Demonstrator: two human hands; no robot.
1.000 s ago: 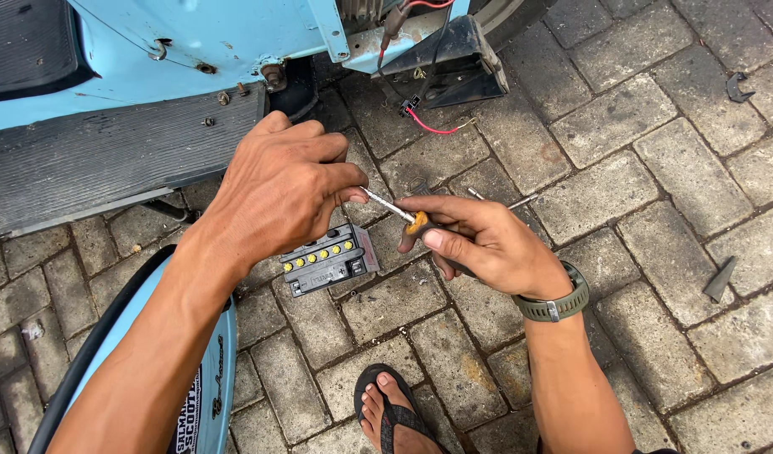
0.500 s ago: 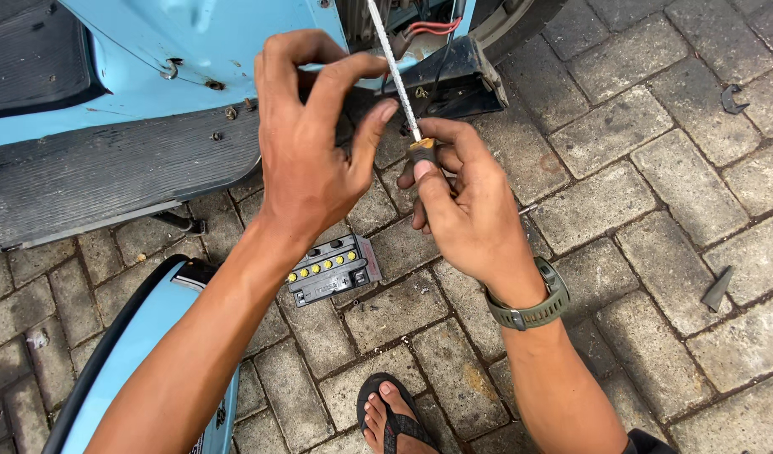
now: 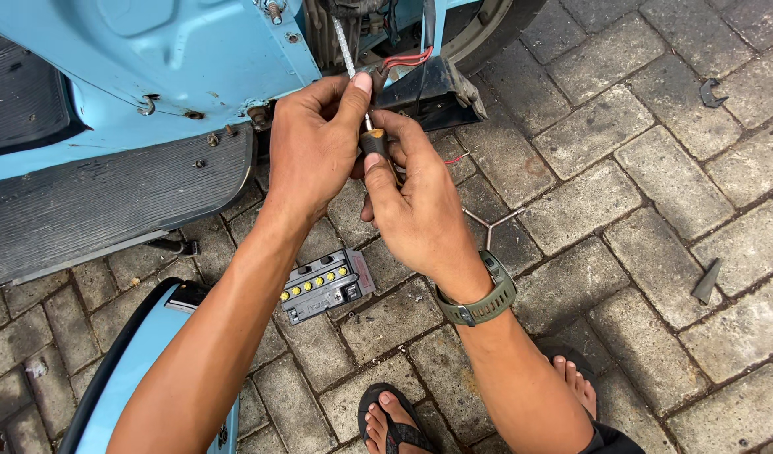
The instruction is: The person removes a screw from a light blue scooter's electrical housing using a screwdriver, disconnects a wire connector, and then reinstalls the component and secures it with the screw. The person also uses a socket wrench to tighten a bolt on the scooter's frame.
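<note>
My right hand (image 3: 420,210) grips the screwdriver (image 3: 358,92) (thin steel shaft, pointing up-away); my left hand (image 3: 315,143) pinches its shaft.

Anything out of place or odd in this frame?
Yes. A battery lies loose on the paving, out of the blue scooter. Red wires hang exposed by the open bay, and small dark parts lie scattered on the bricks.

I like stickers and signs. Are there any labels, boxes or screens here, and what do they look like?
Battery: lies on the paving below the left hand; small dark block, row of yellow caps on top, pale label along its side.
Wristwatch: on the right hand's wrist, olive green; its screen is not visible.
No signs or packages.
</note>
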